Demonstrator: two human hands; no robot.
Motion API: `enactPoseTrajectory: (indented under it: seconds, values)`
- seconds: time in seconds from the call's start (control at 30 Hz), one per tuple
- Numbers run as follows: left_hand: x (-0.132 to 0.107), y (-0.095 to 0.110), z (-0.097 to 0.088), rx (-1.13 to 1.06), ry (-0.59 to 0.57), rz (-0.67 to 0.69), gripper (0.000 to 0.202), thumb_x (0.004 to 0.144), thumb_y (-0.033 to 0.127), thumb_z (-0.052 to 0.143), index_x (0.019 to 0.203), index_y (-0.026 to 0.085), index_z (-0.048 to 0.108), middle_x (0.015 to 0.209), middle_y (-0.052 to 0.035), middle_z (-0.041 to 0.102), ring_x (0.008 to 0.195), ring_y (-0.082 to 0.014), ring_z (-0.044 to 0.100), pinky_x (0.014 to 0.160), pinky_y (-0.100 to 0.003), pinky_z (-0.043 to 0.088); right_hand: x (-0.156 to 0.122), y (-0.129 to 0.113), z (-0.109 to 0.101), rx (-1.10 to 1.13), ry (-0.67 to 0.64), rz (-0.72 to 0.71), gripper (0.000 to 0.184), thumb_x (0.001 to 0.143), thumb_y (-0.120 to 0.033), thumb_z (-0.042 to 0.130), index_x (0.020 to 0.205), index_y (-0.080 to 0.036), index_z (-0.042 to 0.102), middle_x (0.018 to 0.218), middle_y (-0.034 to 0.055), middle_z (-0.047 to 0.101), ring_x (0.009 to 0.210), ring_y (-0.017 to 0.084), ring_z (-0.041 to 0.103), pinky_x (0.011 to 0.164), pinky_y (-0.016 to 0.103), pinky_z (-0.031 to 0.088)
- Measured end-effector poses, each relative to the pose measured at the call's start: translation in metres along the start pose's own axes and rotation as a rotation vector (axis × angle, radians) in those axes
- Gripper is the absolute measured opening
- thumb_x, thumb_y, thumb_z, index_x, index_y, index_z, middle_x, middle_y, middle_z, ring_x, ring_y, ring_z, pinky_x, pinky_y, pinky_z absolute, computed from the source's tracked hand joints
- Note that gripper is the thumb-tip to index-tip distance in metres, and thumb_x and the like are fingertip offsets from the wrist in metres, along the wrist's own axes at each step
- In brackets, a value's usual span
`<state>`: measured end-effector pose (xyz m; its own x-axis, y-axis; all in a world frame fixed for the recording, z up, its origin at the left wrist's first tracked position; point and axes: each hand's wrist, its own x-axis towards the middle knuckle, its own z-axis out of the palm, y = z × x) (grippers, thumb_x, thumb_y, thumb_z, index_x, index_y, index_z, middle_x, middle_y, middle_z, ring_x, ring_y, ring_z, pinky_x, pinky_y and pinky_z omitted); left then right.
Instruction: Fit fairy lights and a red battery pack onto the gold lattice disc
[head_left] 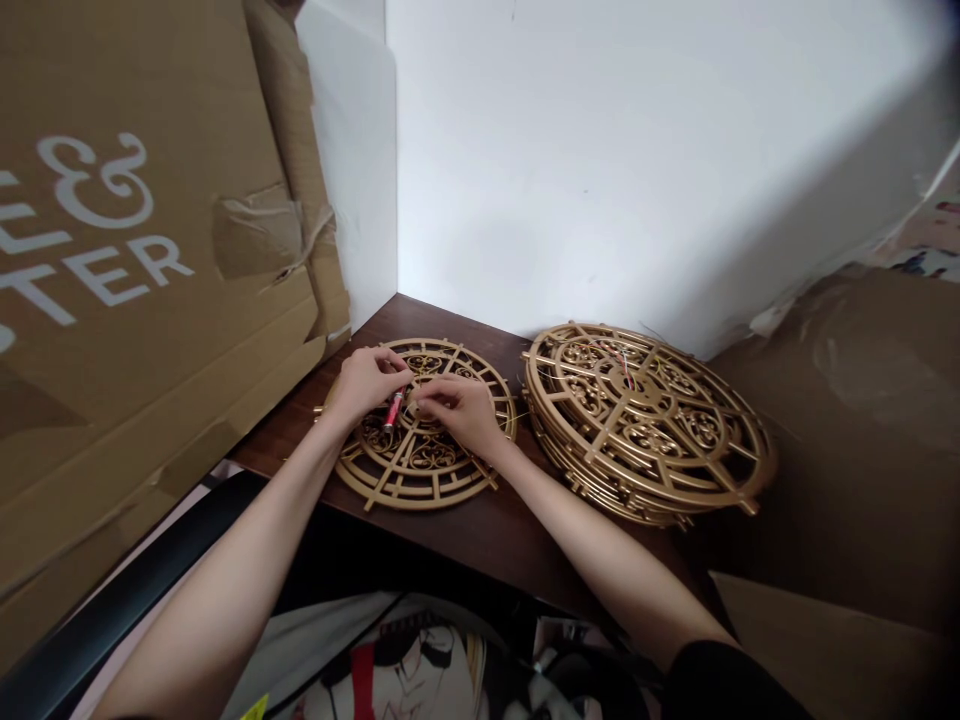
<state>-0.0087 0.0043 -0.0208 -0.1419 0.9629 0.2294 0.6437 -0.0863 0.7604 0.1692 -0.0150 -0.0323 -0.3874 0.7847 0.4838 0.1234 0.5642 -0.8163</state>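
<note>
A round gold openwork frame (420,462) lies flat on the dark brown table (480,525). Both my hands rest over its middle. My left hand (365,382) is closed with its fingers pinched around a small red cylinder (394,408), like a battery, which points down at the frame's hub. My right hand (463,408) is closed too, its fingertips pressed to the hub beside the red cylinder; what it holds, if anything, is hidden. To the right sits a stack of similar gold frames (643,420), with thin red wires at the top one's centre.
A large brown cardboard box (135,300) with white lettering leans at the left. White walls meet in a corner behind the table. Brown cardboard or wrapping (855,420) fills the right side. A black bar and printed fabric lie below the table's front edge.
</note>
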Motion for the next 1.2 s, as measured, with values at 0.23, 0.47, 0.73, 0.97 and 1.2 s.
enactPoseTrajectory:
  seconds: [0.23,0.47,0.73,0.97,1.2]
  values:
    - [0.003,0.004,0.000,-0.035,-0.075,-0.048,0.018,0.062,0.030,0.065,0.073,0.017,0.070,0.053,0.0009,0.064,0.044,-0.0132,0.057,0.051,-0.024,0.044,-0.003,-0.002,0.004,-0.353,-0.122,-0.267,0.009,0.087,-0.018,0.061,0.084,-0.019,0.070,0.084,0.0041,0.064,0.081,0.015,0.061,0.078,0.027,0.049]
    - [0.004,0.006,-0.002,0.005,-0.084,-0.022,0.015,0.064,0.029,0.063,0.073,0.017,0.068,0.051,0.0025,0.062,0.041,-0.0121,0.055,0.050,-0.022,0.044,-0.004,-0.006,0.006,-0.463,-0.170,-0.321,0.011,0.084,-0.015,0.056,0.075,-0.018,0.061,0.080,0.0032,0.057,0.077,0.015,0.055,0.076,0.027,0.046]
    - [0.006,0.011,-0.003,0.091,-0.079,-0.006,0.016,0.063,0.028,0.062,0.072,0.018,0.070,0.052,0.0011,0.063,0.047,-0.0140,0.058,0.054,-0.023,0.044,-0.002,-0.014,0.001,-0.308,-0.255,-0.237,0.007,0.080,-0.015,0.056,0.074,-0.018,0.055,0.076,0.0005,0.056,0.066,0.012,0.052,0.067,0.023,0.045]
    - [0.009,0.021,-0.003,0.214,-0.050,-0.049,0.015,0.062,0.028,0.063,0.069,0.019,0.072,0.054,-0.0015,0.064,0.055,-0.0172,0.059,0.057,-0.025,0.042,-0.002,-0.016,0.000,-0.280,-0.249,-0.242,0.010,0.082,-0.018,0.058,0.073,-0.019,0.056,0.078,0.0014,0.058,0.067,0.012,0.053,0.067,0.024,0.046]
    - [0.012,0.014,0.003,0.275,0.026,0.011,0.016,0.064,0.030,0.063,0.071,0.018,0.073,0.069,-0.0058,0.071,0.068,-0.0207,0.063,0.061,-0.027,0.043,-0.001,-0.012,-0.002,-0.288,-0.210,-0.253,0.012,0.083,-0.019,0.059,0.071,-0.019,0.055,0.078,0.0018,0.061,0.074,0.014,0.058,0.073,0.027,0.047]
